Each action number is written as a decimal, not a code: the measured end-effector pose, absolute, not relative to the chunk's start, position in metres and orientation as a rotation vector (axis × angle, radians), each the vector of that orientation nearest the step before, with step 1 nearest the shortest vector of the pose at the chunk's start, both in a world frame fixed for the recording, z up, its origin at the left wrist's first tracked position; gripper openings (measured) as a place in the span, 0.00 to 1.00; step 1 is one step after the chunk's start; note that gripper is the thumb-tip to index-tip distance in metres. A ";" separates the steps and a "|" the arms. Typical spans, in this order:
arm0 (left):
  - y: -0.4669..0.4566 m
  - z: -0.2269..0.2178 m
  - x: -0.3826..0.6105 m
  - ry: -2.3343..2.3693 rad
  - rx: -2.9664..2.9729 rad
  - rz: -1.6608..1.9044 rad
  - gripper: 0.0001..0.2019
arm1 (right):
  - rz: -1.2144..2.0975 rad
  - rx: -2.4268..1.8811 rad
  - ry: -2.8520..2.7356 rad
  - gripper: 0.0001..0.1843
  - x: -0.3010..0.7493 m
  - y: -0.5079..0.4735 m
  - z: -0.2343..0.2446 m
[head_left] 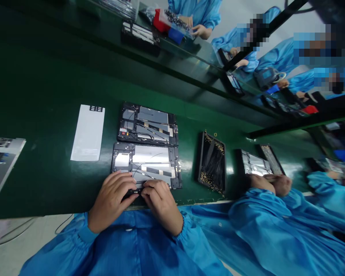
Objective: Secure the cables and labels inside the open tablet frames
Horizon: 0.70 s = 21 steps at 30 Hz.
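Note:
An opened tablet (151, 155) lies in front of me, its metal inside facing up. At its near edge my left hand (114, 193) is closed, thumb and fingertips drawn together over the frame. My right hand (161, 197) is closed in a pinch right beside it, at the same edge. A thin black cable (134, 174) curves across the tablet toward the fingertips; what exactly lies between them is mostly hidden. Just beyond, a second opened tablet (153, 115) has black cables running across it.
A white card (87, 134) lies to the left, and a metal panel (5, 168) farther left. On the right stands a black tray (201, 159) of black cables with gold ends. A co-worker's hands (268, 184) work beside another tablet (254, 163). A raised shelf (186, 78) runs behind.

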<state>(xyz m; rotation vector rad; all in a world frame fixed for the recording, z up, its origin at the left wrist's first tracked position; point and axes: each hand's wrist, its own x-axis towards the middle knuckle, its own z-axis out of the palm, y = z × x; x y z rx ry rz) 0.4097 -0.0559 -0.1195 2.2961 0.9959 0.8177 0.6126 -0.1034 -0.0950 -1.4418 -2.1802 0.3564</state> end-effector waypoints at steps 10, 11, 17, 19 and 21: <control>-0.054 -0.114 0.410 0.934 2.387 0.840 0.07 | 0.386 -1.444 -2.269 0.06 0.615 -0.101 -0.092; -0.054 -0.114 0.410 0.942 2.386 0.840 0.06 | 0.392 -1.437 -2.279 0.07 0.615 -0.101 -0.091; -0.054 -0.114 0.412 0.966 2.365 0.829 0.05 | 0.407 -1.442 -2.284 0.07 0.615 -0.102 -0.092; -0.055 -0.114 0.412 0.957 2.385 0.833 0.06 | 0.401 -1.456 -2.290 0.07 0.615 -0.102 -0.092; -0.054 -0.114 0.411 0.946 2.407 0.842 0.06 | 0.402 -1.463 -2.288 0.07 0.615 -0.102 -0.092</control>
